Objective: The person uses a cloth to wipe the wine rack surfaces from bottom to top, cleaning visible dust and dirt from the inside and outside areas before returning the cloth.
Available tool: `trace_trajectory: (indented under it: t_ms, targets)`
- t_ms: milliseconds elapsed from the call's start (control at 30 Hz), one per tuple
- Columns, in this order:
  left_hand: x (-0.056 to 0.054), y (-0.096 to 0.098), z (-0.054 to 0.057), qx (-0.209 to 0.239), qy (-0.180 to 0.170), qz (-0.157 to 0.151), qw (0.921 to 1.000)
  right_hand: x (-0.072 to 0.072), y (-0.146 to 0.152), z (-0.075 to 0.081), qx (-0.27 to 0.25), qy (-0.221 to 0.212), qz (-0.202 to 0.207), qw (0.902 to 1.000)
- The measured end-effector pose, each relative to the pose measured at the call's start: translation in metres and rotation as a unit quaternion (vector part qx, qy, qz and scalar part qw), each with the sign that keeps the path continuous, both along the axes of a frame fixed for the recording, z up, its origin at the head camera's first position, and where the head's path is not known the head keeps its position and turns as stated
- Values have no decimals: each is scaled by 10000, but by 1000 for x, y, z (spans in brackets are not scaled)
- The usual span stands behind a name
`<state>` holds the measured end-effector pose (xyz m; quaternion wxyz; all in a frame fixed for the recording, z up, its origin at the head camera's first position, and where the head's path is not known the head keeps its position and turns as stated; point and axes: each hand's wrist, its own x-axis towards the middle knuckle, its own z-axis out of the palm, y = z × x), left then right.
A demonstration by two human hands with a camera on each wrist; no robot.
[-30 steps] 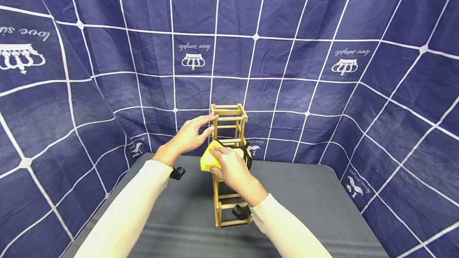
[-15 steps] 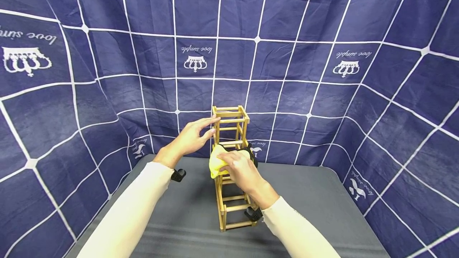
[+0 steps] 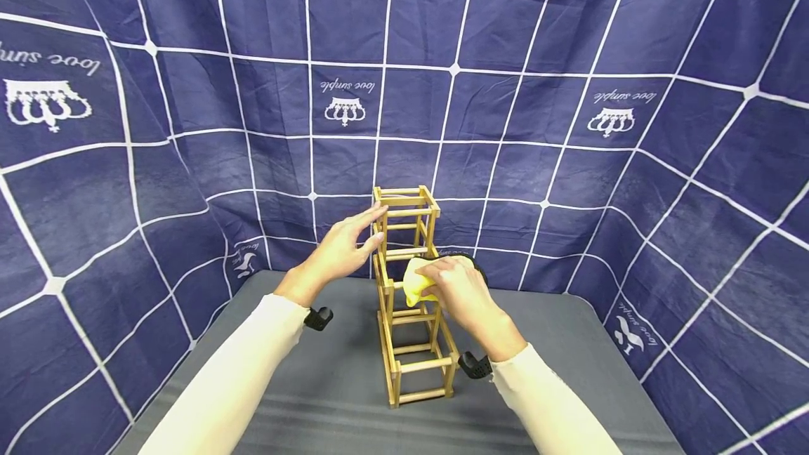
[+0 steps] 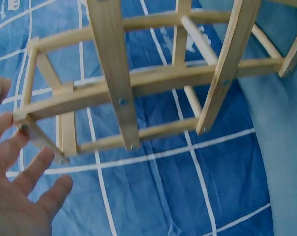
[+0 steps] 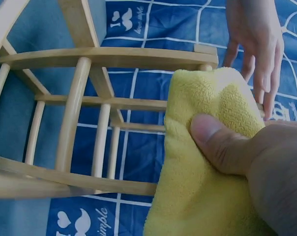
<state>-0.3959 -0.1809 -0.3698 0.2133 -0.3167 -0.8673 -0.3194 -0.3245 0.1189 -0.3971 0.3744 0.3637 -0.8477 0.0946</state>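
A stepped wooden rack [image 3: 425,364] with round rungs stands upright in the middle. My left hand [image 3: 344,248] has its fingers extended against the left side of its top tier; in the left wrist view, the fingertips touch the end of a wooden rail [image 4: 163,81]. A yellow cloth [image 3: 417,281] is pinched in my right hand [image 3: 464,293] at the rack's middle level. In the right wrist view the thumb presses on the fuzzy cloth [image 5: 188,147], which covers part of the rack there. The cloth's dark edge shows beyond the right hand.
The rack stands on a grey surface [image 3: 303,385]. Dark blue fabric [image 3: 505,104] with white grid lines hangs behind and on both sides. A black wrist camera [image 3: 474,365] sits at the right wrist, close to the rack's lower right side.
My right hand has moved to the right across the rack with the yellow cloth, uncovering its left middle part. The left hand stays at the top tier, almost still. The view has shifted slightly.
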Motion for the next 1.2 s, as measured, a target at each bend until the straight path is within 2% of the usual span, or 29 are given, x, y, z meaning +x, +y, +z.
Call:
trace_trajectory:
  t_ms: [67, 167, 200, 300, 400, 600, 767, 867, 1067, 1200]
  targets:
    - [-1, 1, -8, 93, 121, 39, 9999, 0, 2, 0, -7, -90, -46, 9999]
    - [15, 8, -16, 329, 346, 241, 9986, -1, 2, -2, -36, -100, -14, 9999]
    - [38, 16, -9, 317, 328, 490, 9978, -2, 2, -2, -42, -77, -1, 10000]
    - [61, 24, -20, 394, 533, 783, 9947, -3, 0, -5, -51, 18, 33, 10000]
    - [78, 30, -35, 275, 660, 962, 9928, -4, 0, -7, -56, 98, 14, 9999]
    - [104, 37, -65, 241, 741, 1035, 9916, -3, 2, -8, -111, 114, -88, 9998]
    - [122, 43, -87, 229, 997, 906, 9906, 0, 4, -6, -95, 78, -253, 9996]
    - [133, 46, -99, 131, 1032, 659, 9924, 3, 5, -5, -56, 25, -336, 9994]
    - [153, 52, -120, -394, 456, 145, 9981, 13, 6, -2, -27, -55, -414, 9991]
    - [160, 54, -126, -660, 251, -63, 9975, 21, 11, 0, -3, -133, -498, 9987]
